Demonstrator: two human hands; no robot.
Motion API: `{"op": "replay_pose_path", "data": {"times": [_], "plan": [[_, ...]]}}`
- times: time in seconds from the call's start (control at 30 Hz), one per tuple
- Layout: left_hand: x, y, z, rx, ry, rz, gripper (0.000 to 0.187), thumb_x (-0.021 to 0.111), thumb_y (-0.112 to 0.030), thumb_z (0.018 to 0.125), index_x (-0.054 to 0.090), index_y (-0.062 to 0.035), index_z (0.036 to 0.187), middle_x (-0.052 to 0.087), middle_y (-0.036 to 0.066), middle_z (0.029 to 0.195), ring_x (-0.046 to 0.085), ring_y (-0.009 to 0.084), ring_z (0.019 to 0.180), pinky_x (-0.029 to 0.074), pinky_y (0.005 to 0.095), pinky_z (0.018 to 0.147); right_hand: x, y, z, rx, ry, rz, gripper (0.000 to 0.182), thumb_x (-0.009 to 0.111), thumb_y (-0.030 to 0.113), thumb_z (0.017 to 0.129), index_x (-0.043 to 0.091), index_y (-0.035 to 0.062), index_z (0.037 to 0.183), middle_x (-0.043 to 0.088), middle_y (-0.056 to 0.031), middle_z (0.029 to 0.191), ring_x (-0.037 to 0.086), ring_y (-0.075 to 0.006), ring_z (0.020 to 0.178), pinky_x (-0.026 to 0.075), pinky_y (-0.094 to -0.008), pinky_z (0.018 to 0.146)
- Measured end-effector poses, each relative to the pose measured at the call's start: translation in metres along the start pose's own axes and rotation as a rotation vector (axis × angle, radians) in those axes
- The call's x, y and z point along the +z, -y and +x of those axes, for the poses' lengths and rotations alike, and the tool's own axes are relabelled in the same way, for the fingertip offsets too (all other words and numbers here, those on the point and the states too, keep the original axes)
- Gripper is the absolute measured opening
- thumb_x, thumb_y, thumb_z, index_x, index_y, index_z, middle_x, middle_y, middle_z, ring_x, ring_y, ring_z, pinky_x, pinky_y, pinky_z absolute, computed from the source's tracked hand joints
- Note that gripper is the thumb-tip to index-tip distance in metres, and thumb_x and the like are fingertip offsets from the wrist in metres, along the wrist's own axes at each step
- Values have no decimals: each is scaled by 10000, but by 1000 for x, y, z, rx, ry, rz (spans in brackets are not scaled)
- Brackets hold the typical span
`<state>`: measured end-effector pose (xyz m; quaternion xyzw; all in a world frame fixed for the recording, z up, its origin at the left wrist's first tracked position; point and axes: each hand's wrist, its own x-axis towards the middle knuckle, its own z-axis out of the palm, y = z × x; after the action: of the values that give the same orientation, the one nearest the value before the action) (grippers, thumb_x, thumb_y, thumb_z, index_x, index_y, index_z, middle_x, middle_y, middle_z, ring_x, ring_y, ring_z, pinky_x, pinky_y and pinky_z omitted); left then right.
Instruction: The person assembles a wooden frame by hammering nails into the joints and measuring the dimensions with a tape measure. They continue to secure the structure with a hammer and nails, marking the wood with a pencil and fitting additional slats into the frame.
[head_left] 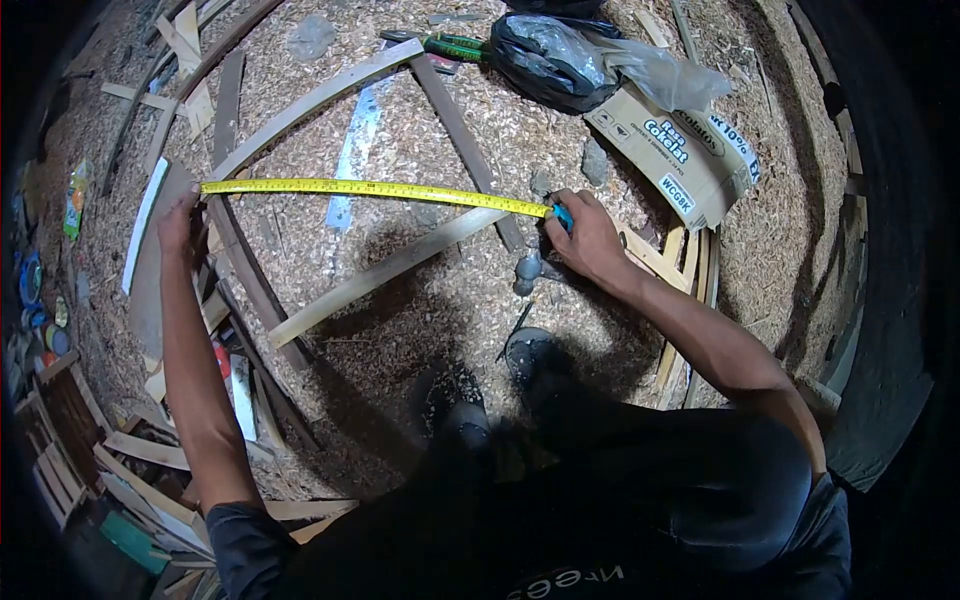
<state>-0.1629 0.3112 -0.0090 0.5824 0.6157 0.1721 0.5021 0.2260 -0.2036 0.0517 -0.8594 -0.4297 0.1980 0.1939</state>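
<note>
A yellow tape measure is drawn out almost level above a wooden frame on the ground. My left hand is closed at the tape's free end, near the upper left of the frame. My right hand wraps round the blue case at the other end, so most of the case is hidden. Below the tape, the frame has two pale curved strips and two darker side strips. A hammer lies just below my right hand, its handle partly out of sight.
Wood shavings cover the ground. At upper right are a flattened cardboard box and a black plastic bag, with a green-handled tool beside it. Loose wood pieces pile up at lower left. My shoes stand below the frame.
</note>
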Motion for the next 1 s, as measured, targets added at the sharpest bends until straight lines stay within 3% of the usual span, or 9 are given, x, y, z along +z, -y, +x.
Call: {"op": "replay_pose_path", "data": {"times": [0.27, 0.3, 0.47, 0.53, 0.6, 0.67, 0.77, 0.87, 1.0], "plan": [[3, -16, -14, 180, -192, -12, 426, 717, -390, 891, 703, -45, 1141, 658, 18, 950, 543, 119, 837, 412, 273, 771, -41, 21, 26, -50, 73, 62, 222, 632, 206, 868, 632, 18, 988, 589, -228, 840, 574, -422, 739, 479, -501, 716], [7, -47, -40, 177, -158, -52, 453, 708, -381, 900, 683, -36, 1191, 663, 30, 1035, 551, 130, 903, 408, 285, 852, -55, 33, 36, -105, 90, 48, 237, 635, 214, 871, 630, 11, 992, 596, -226, 843, 585, -416, 745, 483, -503, 722], [87, -116, -156, 325, 66, 101, 293, 711, -272, 903, 740, -42, 1082, 688, 32, 918, 575, 110, 836, 433, 236, 742, -83, 87, 54, -207, 122, -55, 319, 650, 249, 875, 604, -56, 957, 614, -238, 872, 621, -405, 804, 515, -493, 777], [147, -111, -199, 392, 212, -62, 179, 750, -159, 862, 755, -68, 1017, 688, -10, 832, 565, 67, 708, 421, 191, 635, -79, 98, 50, -212, 195, -57, 357, 654, 261, 876, 589, -86, 929, 616, -253, 884, 624, -413, 820, 528, -480, 803], [195, -109, -245, 256, 353, -38, 155, 722, -149, 871, 746, -53, 990, 693, 24, 851, 589, 97, 746, 470, 244, 690, -65, 96, 39, -238, 269, -60, 372, 648, 259, 876, 584, -105, 910, 615, -273, 923, 625, -418, 832, 536, -468, 816], [232, -87, -270, 508, 506, -67, 146, 701, -136, 875, 745, -59, 991, 692, 54, 892, 621, 140, 836, 490, 284, 748, -51, 82, 30, -294, 331, -65, 356, 640, 244, 869, 592, -104, 927, 612, -277, 929, 624, -419, 841, 531, -488, 818], [246, -77, -299, 656, 516, -12, 185, 695, -123, 880, 711, -12, 1027, 689, 101, 944, 632, 189, 872, 507, 325, 805, -31, 42, 26, -284, 191, -116, 330, 629, 233, 865, 605, -86, 945, 612, -281, 922, 614, -419, 856, 522, -502, 817], [226, -54, -284, 1013, 337, 233, 194, 721, -165, 854, 709, -45, 1006, 690, 145, 957, 641, 287, 923, 489, 383, 852, -45, 17, 31, -102, 126, -316, 351, 634, 258, 872, 604, -56, 1026, 596, -264, 1018, 589, -390, 943, 506, -496, 832], [180, -17, -260, 873, 205, 463, 284, 750, -181, 826, 675, 13, 1018, 679, 186, 1014, 632, 345, 986, 469, 427, 923, -38, -27, 21, -227, -103, -450, 402, 650, 292, 894, 564, -25, 1125, 554, -217, 1091, 540, -360, 1044, 449, -487, 881]]}}
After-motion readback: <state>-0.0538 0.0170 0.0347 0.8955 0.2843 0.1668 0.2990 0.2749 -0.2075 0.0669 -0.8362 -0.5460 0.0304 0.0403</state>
